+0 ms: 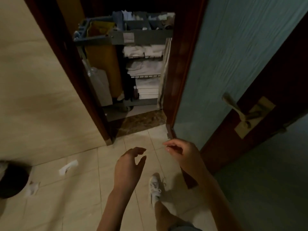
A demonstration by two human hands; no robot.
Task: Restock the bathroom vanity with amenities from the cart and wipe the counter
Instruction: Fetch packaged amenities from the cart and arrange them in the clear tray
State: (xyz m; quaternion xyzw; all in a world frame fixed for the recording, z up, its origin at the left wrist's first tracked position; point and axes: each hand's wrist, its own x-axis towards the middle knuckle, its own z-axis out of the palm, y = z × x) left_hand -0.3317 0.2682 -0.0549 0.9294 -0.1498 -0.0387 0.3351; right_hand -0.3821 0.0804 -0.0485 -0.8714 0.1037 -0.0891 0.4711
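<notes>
The cart (126,39) stands beyond the doorway — folded white towels (145,65) on its wire shelves, top tray cluttered; left hand (128,165) and right hand (183,152) loosely spread, holding nothing

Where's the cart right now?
In the head view the cart stands upper centre, between the dark door frame on the left and the open teal door on the right.
</notes>
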